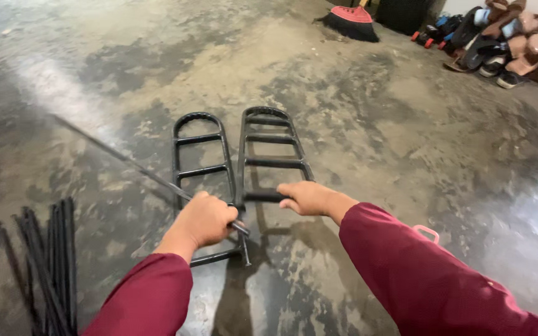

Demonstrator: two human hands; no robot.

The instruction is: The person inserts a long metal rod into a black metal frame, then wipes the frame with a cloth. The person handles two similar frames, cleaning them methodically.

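While fingers (286, 188) wrap its rung, frame (273, 158) stands.

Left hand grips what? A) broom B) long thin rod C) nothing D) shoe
B: the left hand is closed around a long thin rod that runs up-left across the floor, while the right hand grasps a rung of the right frame.

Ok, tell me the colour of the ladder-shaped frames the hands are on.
Black, both metal frames, seen in the head view against the grey floor.
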